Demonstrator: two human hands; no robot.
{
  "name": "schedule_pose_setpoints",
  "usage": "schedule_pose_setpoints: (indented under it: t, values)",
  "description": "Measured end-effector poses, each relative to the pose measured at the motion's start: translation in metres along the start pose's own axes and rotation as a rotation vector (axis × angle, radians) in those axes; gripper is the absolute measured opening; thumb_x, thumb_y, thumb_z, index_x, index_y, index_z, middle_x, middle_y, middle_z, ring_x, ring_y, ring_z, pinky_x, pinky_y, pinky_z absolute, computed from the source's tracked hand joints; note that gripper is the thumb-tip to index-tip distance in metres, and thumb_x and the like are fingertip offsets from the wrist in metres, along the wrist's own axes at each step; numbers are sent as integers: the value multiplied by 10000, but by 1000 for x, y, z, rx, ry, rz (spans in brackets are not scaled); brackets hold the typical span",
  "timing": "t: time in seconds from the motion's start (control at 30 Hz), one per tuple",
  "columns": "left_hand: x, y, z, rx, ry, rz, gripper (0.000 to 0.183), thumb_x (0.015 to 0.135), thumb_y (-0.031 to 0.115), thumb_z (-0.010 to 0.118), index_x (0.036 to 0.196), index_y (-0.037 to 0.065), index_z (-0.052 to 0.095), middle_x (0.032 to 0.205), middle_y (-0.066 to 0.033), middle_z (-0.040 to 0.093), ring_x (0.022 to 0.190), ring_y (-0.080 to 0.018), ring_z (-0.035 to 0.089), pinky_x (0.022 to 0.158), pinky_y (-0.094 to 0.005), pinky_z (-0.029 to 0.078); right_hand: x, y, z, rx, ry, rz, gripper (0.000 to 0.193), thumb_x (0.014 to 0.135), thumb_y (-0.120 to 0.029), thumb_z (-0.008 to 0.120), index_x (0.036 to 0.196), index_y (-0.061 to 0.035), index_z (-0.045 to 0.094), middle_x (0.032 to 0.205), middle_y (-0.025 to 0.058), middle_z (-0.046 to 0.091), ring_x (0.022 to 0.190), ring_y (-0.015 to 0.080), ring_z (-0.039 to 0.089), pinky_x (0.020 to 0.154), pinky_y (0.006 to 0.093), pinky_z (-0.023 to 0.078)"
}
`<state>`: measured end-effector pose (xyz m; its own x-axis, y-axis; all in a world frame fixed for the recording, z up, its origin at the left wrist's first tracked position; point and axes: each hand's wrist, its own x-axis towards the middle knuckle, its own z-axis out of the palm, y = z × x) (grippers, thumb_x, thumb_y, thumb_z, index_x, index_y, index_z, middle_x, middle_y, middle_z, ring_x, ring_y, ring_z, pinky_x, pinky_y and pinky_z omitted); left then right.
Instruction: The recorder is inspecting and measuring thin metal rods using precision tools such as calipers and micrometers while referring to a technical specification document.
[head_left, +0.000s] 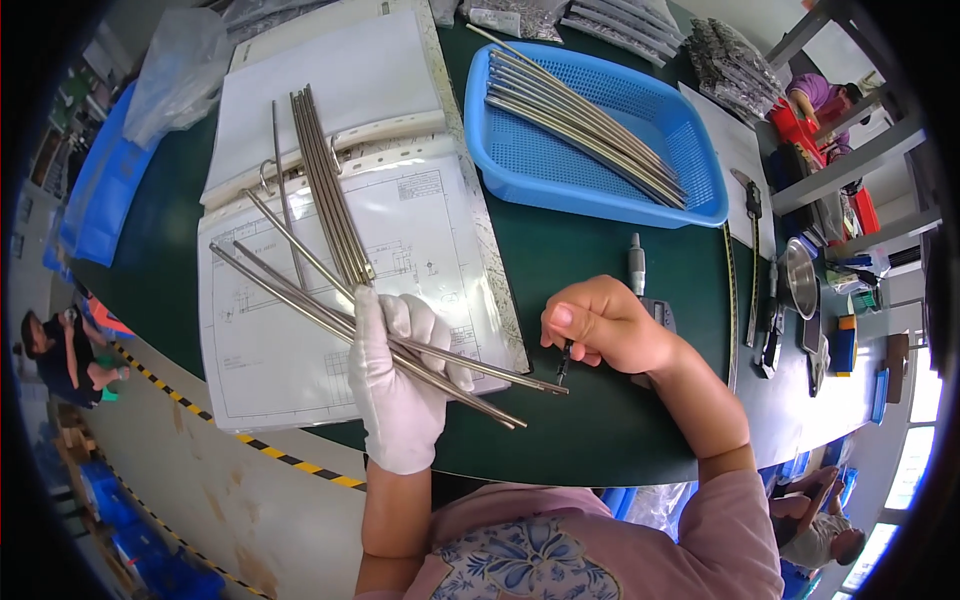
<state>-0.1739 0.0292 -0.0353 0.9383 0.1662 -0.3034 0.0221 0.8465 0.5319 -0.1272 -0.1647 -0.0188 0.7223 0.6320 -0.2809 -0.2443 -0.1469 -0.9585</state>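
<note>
My left hand [400,370], in a white glove, is closed round several thin metal rods [480,372] that fan out to both sides. Pinched in my bare right hand [612,328] is a small, slim black tool [565,358]; its exact kind is too small to make out. The tool's thin tip is at the right end of one held rod, and I cannot tell whether it goes into the rod. More metal rods [325,190] lie on an open binder [240,380] with drawing sheets. A micrometer [637,262] lies partly hidden behind my right hand.
A blue basket [600,212] with several rods stands at the far side of the green table [600,440]. To the right are a caliper [750,195], a metal bowl [798,278] and other tools. Bagged parts [730,60] lie at the back. Other people work nearby.
</note>
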Motion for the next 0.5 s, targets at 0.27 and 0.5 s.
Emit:
schedule_pose_setpoints:
  t: [0.27,0.5]
  values:
    - [-1,-1,-5,-127,31,38,437,976,438,352,656,141,356,539,41,268,411,-73,263,311,-229,269,0,3,1,-73,-109,-252,265,893,-251,598,745,-35,562,673,-15,514,563,54,431,523,210,363]
    - [-3,-2,-5,-112,55,71,436,981,442,333,662,147,350,539,39,271,407,-75,241,340,-232,210,1,7,-3,-113,-253,-299,170,847,-158,656,795,-7,600,715,4,549,629,82,478,571,235,388]
